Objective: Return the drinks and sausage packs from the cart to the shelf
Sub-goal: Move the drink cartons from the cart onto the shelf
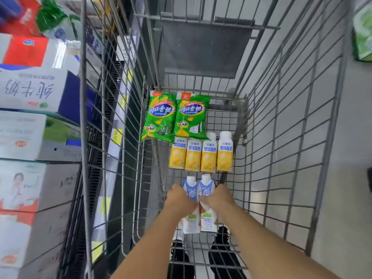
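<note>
Two blue-and-white drink cartons (198, 190) lie side by side on the wire floor of the shopping cart (281, 137), and I have one in each hand — my left hand (181, 200) wrapped around the left carton, my right hand (218, 198) around the right. Just beyond them sit four yellow drink bottles (201, 156) in a row (caps pointing away from me). Past those, two green sausage packs (175, 115) lie touching. The shelf (30, 117) of boxed milk stands along my left.
</note>
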